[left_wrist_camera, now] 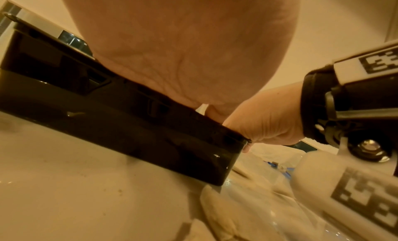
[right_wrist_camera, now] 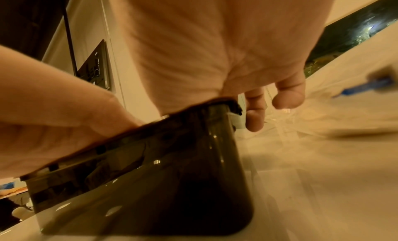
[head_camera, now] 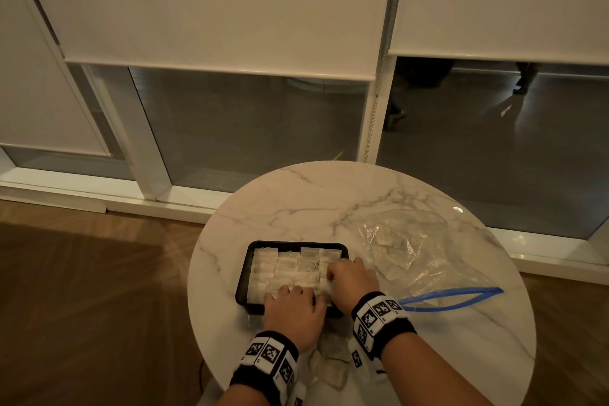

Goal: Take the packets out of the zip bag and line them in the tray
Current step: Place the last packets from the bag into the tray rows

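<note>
Packets (head_camera: 283,269) fill the tray (head_camera: 242,277); both hands' grip unclear, zip bag (head_camera: 408,250) just right.

Both forearms reach fwd from the bottom edge, each w/ a black wristband (head_camera: 384,320) carrying square b/w markers. Left hand (head_camera: 294,313) lies palm-down, knuckles up, fingers (head_camera: 287,291) extended fwd and pressed flat; right hand (head_camera: 352,282) sits just beside it, slightly ahead, angled inward, knuckles bent. From the right wrist cam, two right fingers (right_wrist_camera: 255,115) curl downward; what they hold, if anything, can't be told.
</note>
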A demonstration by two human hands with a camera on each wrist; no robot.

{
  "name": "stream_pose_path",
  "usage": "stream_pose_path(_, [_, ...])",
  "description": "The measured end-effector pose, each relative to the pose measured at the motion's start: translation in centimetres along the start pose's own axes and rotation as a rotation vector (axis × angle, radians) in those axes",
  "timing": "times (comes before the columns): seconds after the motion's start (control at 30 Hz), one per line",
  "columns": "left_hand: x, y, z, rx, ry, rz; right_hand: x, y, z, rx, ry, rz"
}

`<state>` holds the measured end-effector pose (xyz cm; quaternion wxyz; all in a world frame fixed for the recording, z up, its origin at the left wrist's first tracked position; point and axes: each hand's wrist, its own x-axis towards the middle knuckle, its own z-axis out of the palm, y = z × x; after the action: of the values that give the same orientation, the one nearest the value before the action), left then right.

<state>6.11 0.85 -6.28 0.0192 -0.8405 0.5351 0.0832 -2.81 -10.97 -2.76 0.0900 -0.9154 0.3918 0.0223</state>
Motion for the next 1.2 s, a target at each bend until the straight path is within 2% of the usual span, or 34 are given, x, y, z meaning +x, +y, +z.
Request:
stream_pose_path(0.3, [-0.5, 0.4, -0.8, -0.116, 0.021, -0.073, -0.2, -0.1, -0.1, -0.007, 0.029, -0.009])
stream_pose_path(0.5, [-0.5, 0.4, -1.0, -0.145, 0.001, -0.085, 0.1, 0.0, -0.2, -0.048, -0.022, -0.011])
stream_pose_path(0.77, [-0.8, 0.5, -1.8, -0.218, 0.022, -0.104, -0.2, 0.3, -0.2, -0.063, 0.013, -0.035])
stream_pose_path(0.83, [-0.9, 0.2, -2.2, -0.253, 0.013, -0.097, -0.8, 0.6, -0.4, 0.054, 0.071, -0.036])
stream_pose_path(0.9, [-0.8, -0.2, -2.6, -0.313, 0.019, -0.097, -1.9, 1.1, -1.0, 0.268, 0.172, -0.026])
stream_pose_path(1.0, [-0.5, -0.5, -2.6, -0.355, 0.087, -0.059, -4.2, 2.4, -2.0, 0.547, 0.297, -0.011])
stream_pose_path(1.1, [-0.5, 0.3, -3.2, -0.396, 0.173, 0.02, -6.2, 4.6, -3.4, 0.809, 0.332, 0.072])
stream_pose_path(1.2, [-0.4, 2.1, -4.0, -0.44, 0.19, 0.139, -7.7, 7.7, -4.9, 1.008, 0.337, 0.149])
